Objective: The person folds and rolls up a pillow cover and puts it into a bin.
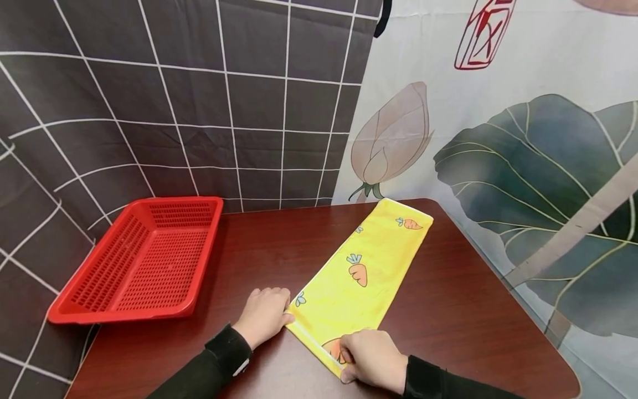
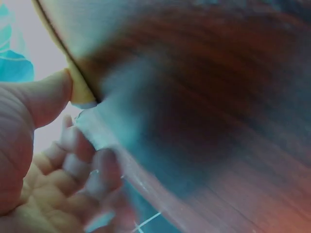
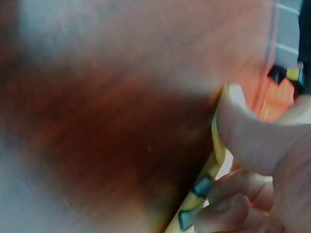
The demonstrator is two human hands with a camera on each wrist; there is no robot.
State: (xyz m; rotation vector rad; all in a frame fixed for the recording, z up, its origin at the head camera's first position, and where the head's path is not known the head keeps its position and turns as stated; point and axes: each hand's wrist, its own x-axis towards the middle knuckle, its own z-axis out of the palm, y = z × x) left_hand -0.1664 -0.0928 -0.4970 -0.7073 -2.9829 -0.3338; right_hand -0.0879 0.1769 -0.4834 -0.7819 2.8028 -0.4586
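A long folded yellow cloth (image 1: 379,266) with printed carrots lies slantwise on the dark red table. At its near left corner, my left hand (image 1: 264,315) pinches the edge; in the left wrist view the thumb (image 2: 48,99) lies against the yellow corner (image 2: 81,90), and the other fingers are blurred and curl apart from it. My right hand (image 1: 371,357) grips the near right corner, fingers curled and partly covering a carrot print. The right wrist view shows the cloth's thin edge (image 3: 218,141) between thumb and bent fingers.
A red perforated plastic basket (image 1: 149,266) stands at the table's left side. Behind the brown-red tabletop (image 1: 478,310) hang a dark grid-patterned cloth (image 1: 194,100) and a white curtain printed with a lotus bud and leaf (image 1: 538,166). The table's right edge slopes toward the front.
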